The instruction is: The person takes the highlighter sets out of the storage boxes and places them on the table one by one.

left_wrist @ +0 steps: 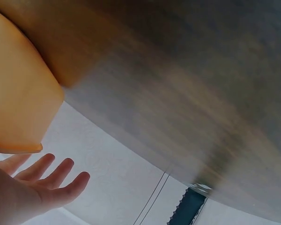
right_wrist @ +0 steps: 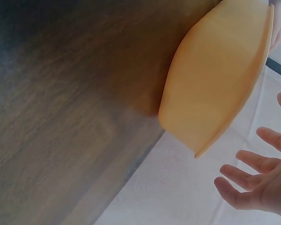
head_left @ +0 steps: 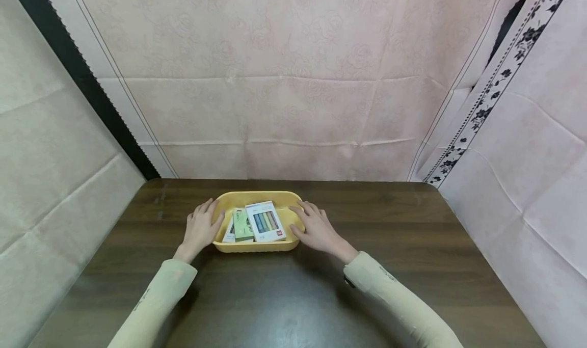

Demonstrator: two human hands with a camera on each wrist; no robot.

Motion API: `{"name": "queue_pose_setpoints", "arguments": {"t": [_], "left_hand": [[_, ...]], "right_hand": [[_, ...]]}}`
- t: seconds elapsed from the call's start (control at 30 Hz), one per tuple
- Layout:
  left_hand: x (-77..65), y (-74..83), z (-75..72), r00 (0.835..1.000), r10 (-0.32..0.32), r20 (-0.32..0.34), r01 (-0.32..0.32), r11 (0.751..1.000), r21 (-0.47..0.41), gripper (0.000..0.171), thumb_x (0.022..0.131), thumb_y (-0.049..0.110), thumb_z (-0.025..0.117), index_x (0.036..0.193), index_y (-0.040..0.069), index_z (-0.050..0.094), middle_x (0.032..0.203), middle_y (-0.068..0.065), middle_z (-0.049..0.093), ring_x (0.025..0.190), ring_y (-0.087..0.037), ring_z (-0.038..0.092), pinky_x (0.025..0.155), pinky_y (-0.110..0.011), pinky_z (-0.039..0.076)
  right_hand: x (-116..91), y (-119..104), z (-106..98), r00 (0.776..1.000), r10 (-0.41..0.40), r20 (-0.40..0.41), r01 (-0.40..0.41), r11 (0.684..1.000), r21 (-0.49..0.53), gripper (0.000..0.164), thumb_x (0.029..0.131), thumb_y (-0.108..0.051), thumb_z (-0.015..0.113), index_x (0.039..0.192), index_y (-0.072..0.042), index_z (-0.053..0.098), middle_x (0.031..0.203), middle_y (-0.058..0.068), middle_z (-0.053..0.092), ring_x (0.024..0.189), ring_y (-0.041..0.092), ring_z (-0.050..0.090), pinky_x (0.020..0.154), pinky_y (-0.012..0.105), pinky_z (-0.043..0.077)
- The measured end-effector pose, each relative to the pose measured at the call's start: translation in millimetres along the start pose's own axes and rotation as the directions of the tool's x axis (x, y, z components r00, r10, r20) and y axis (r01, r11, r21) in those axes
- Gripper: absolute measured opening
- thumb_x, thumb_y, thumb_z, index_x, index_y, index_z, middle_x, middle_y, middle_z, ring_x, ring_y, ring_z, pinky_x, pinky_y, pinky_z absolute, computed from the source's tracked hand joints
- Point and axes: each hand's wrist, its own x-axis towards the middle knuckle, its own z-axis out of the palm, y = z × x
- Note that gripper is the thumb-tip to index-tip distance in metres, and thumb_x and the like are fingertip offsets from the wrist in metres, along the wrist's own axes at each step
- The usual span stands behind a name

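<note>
A yellow plastic basket sits toward the far side of the table. Inside it lie a white box with a picture of several coloured sticks, a green box and another white box, mostly covered by the green one. My left hand is at the basket's left end, fingers spread and loosely bent near the rim. At the right end, my right hand hovers by the rim with its fingers apart. Both wrist views show loose fingers beside the basket's outer wall; whether any touches the rim I cannot tell.
The dark wooden table spreads out around the basket. Its far edge meets a pale patterned cloth. More cloth hangs on the left and right, with a black strip along the left side.
</note>
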Motion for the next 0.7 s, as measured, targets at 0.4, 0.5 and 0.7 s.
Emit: {"name": "queue_pose_setpoints", "arguments": {"t": [0.4, 0.5, 0.7], "left_hand": [[-0.1, 0.5, -2.0, 0.999, -0.006, 0.046, 0.004, 0.999, 0.046, 0.054, 0.094, 0.039, 0.033, 0.133, 0.002, 0.038, 0.137, -0.023, 0.038, 0.122, -0.046, 0.033, 0.090, -0.065, 0.027], [0.1, 1.6, -2.8, 0.998, 0.000, 0.063, -0.004, 0.997, 0.075, 0.055, 0.094, 0.040, 0.031, 0.133, 0.002, 0.037, 0.137, -0.022, 0.038, 0.123, -0.046, 0.032, 0.091, -0.065, 0.026], [0.7, 2.6, -3.5, 0.996, -0.007, 0.087, -0.001, 0.995, 0.101, 0.054, 0.093, 0.038, 0.035, 0.134, 0.003, 0.037, 0.139, -0.021, 0.036, 0.124, -0.047, 0.028, 0.093, -0.066, 0.021]], "right_hand": [[10, -7, 3, 0.999, 0.026, 0.034, -0.025, 0.999, -0.030, 0.047, 0.086, -0.033, 0.053, 0.129, -0.014, 0.045, 0.140, 0.014, 0.037, 0.122, 0.033, 0.039, 0.092, 0.050, 0.034], [14, -10, 4, 0.999, 0.028, 0.043, -0.027, 0.999, -0.034, 0.048, 0.086, -0.033, 0.054, 0.129, -0.014, 0.045, 0.139, 0.015, 0.037, 0.121, 0.033, 0.040, 0.090, 0.049, 0.034], [20, -18, 7, 0.998, 0.020, 0.056, -0.019, 0.999, -0.026, 0.048, 0.085, -0.033, 0.055, 0.128, -0.015, 0.046, 0.139, 0.016, 0.036, 0.122, 0.034, 0.040, 0.087, 0.048, 0.034]]}}
